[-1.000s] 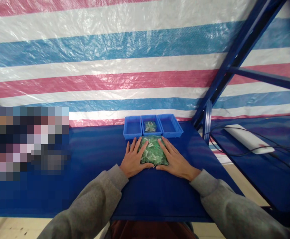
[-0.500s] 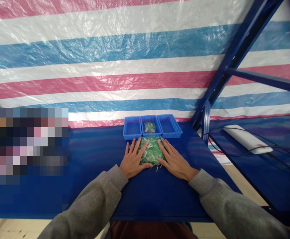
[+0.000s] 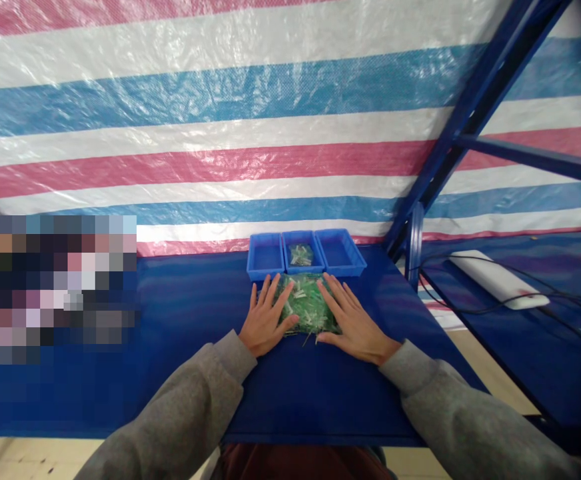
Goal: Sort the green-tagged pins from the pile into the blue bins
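In front of the middle tray (image 3: pixel 304 269), the green heap (image 3: pixel 314 303) lies between left hand (image 3: pixel 265 323) and right hand (image 3: pixel 358 327), both widely spread, touching it, gripping nothing. The step seems gathering; next probably calls for even pressure.

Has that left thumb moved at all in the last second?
Yes. Judged against the middle blue tray, the left thumb has shifted a little towards the tray and slightly leftward.

Left thumb (image 3: pixel 287 325) now farther onto green pile (image 3: pixel 313 308)
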{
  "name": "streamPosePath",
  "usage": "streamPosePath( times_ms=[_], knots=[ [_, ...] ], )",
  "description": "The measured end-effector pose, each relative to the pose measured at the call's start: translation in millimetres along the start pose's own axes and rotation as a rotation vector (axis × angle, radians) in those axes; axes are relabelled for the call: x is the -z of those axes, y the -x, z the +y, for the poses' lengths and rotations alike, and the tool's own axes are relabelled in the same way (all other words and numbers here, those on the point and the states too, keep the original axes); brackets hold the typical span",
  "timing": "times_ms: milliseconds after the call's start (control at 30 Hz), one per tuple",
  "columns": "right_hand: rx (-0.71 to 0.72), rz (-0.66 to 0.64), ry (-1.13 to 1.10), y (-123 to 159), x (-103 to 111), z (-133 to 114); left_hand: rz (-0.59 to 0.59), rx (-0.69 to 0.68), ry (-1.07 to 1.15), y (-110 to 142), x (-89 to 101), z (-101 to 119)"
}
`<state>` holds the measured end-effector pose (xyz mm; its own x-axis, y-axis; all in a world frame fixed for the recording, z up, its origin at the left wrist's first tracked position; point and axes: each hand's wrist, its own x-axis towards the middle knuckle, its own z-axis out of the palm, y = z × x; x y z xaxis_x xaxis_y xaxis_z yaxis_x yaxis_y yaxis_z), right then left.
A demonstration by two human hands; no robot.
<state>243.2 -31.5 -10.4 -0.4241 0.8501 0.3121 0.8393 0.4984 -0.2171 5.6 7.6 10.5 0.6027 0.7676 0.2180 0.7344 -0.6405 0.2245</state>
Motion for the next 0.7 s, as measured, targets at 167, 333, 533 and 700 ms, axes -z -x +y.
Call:
streamPosePath(
  times_ms=[167,333,533,700],
  knots=[
    [0.051,-0.037,0.010,-1.9,-0.4,-8.7,0.006,0.019,0.020,-1.0,-2.8,-0.9],
    [-0.009,-0.025,0.030,-2.1,-7.2,-7.9,0.038,-0.008,0.023,-0.5,1.3,-1.3],
    [-0.020,-0.045,0.011,-0.3,-1.0,-7.3,0.035,-0.113,-0.051,17.3,17.4,-1.6],
    [-0.033,-0.006,0.000,-0.4,2.1,-5.5,0.041,-0.141,-0.089,36.2,12.7,-4.8]
  ],
)
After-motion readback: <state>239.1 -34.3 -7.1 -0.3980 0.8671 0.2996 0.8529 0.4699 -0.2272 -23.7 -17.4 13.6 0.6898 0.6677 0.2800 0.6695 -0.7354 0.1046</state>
